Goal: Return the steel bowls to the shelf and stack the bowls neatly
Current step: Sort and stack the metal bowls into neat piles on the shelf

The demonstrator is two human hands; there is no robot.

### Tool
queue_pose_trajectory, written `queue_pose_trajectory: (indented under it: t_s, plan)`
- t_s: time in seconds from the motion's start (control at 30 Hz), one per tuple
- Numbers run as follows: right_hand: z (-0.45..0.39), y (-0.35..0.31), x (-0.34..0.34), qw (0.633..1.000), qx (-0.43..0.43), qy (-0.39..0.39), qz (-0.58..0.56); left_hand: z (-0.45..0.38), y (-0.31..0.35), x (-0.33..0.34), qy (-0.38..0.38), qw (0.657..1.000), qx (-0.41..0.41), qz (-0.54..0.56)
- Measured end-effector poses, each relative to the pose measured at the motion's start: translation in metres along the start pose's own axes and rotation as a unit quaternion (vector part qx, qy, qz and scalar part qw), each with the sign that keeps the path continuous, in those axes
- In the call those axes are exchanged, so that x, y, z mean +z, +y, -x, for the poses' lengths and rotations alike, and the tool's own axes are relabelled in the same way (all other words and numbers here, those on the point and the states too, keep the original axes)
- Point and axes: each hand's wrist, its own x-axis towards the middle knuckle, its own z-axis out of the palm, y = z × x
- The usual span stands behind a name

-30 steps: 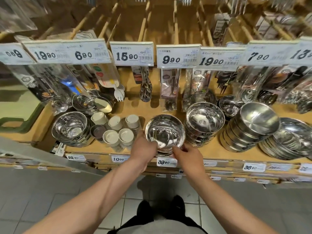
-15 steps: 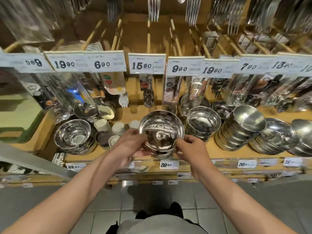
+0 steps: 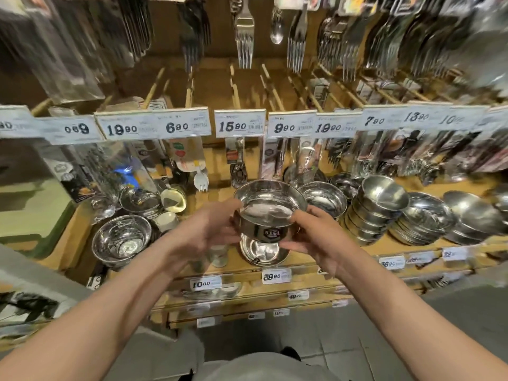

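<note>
Steel bowl [image 3: 268, 213] gripped by left hand [image 3: 203, 232] and right hand [image 3: 316, 237], above shelf edge [image 3: 247, 273].

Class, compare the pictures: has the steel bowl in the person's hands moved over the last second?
Yes. The steel bowl has risen off the bowl left on the shelf, held between left hand and right hand.

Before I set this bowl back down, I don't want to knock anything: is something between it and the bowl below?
Nothing visible. The held bowl, gripped by left hand and right hand, hangs directly over the shelf bowl.
</note>
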Motion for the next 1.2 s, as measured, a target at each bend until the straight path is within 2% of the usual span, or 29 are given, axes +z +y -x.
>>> queue_pose_trajectory:
  t_s: [0.1,0.17,0.27,0.63,1.03,1.2]
  plan:
    - [0.011,0.001,-0.011,1.000,-0.015,0.011,-0.006,0.003,0.007,0.013,-0.045,0.998,0.043,-0.003]
    - [0.019,0.004,-0.023,0.999,-0.026,0.020,-0.006,0.006,0.007,0.028,-0.030,0.997,0.062,-0.025]
    - [0.031,0.007,-0.044,0.998,-0.039,0.047,-0.014,0.006,0.008,0.052,-0.006,0.996,0.069,-0.056]
    - [0.074,0.017,-0.132,0.995,-0.038,0.073,-0.052,0.021,0.000,0.141,-0.056,0.995,0.076,-0.043]
    - [0.134,0.003,-0.318,0.982,-0.068,0.166,-0.066,0.006,0.005,0.346,-0.108,0.990,0.071,-0.057]
    - [0.160,0.001,-0.397,0.975,-0.048,0.189,-0.109,0.001,0.006,0.433,-0.123,0.991,-0.009,-0.056]
